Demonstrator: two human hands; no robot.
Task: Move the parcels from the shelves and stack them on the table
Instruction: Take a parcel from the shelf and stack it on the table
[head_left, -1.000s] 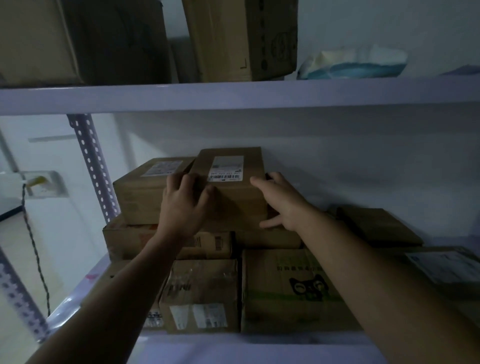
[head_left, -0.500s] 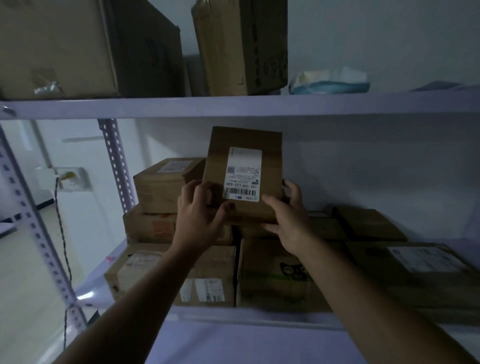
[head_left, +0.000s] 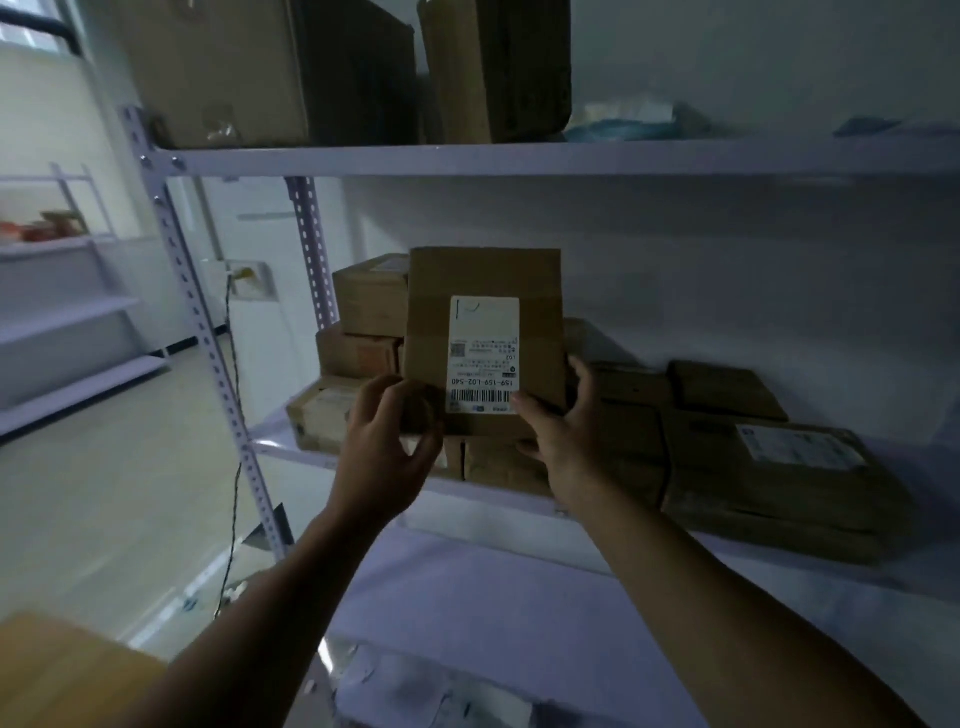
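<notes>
- The shelf (head_left: 571, 156) unit holds brown boxes (head_left: 779, 483) on its middle board.
- The parcel (head_left: 483, 280), flat brown cardboard, is upright in the air before that board, above and between both hands.
- Left hand (head_left: 387, 441) curls round its lower left corner.
- Right hand (head_left: 566, 431) grips the lower right, thumb in front.
- A white barcode label (head_left: 483, 353) faces the camera.

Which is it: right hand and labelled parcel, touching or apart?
Touching. In the head view the right hand grips the labelled parcel: thumb on its front, fingers behind its edge.
</notes>
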